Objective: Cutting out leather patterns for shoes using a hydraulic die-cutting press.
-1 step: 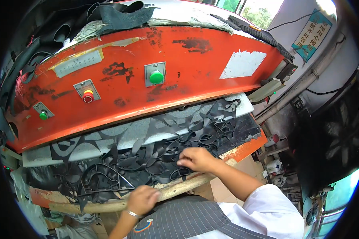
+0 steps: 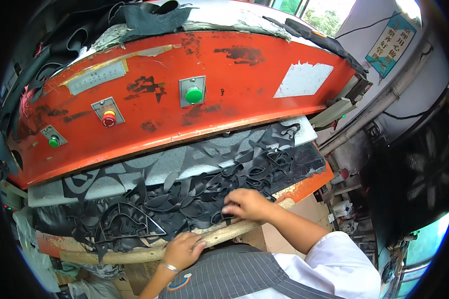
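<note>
My left hand rests on the pale, worn rail along the front edge, its fingers lying over it with nothing seen in them. Further right, my right hand is at the near edge of a heap of black cut-out sheet scraps. Its fingers are curled down among the dark pieces, and what they hold, if anything, is hidden. To the left of my hands, a thin-edged frame like a cutting die, with curved and straight sides, lies on the scraps.
Behind the heap, a pale grey board bears more cut-out sheet. Above it spans a red machine beam with a green button and a red button. Black material lies on top. A dark fan stands at the right.
My left hand has moved slightly right and settled on the rail. My right hand has dropped a little toward the near edge of the scraps.
</note>
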### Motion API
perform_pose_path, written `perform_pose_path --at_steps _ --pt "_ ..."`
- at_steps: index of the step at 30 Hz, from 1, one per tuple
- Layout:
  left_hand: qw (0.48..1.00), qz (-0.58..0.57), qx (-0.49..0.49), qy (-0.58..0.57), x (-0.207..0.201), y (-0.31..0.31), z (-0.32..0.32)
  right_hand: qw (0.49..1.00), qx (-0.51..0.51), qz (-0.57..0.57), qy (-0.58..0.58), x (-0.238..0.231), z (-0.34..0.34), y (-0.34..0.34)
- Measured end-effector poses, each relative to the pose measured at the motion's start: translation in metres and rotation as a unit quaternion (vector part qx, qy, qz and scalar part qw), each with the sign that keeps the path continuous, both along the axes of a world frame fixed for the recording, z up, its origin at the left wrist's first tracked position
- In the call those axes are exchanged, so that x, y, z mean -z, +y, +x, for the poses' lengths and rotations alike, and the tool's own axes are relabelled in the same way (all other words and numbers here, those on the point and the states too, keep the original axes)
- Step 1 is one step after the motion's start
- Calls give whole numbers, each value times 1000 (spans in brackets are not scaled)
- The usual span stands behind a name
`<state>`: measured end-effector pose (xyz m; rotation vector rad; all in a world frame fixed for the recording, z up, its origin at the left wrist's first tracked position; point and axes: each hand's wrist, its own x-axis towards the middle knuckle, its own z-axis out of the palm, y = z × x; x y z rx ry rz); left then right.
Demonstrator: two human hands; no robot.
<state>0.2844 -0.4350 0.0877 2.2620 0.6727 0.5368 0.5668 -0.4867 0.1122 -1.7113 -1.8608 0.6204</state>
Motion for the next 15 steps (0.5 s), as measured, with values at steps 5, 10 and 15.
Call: perform_pose_path --at_steps 5,10,15 --pt "987 83 -107 81 5 -31 36 998 -44 4 -44 28 -4 -36" --pt "979 106 -163 62 9 -39 58 999 16 43 -15 39 1 -31" --pt "974 85 -166 127 3 -29 70 994 -22 109 10 58 16 -27"
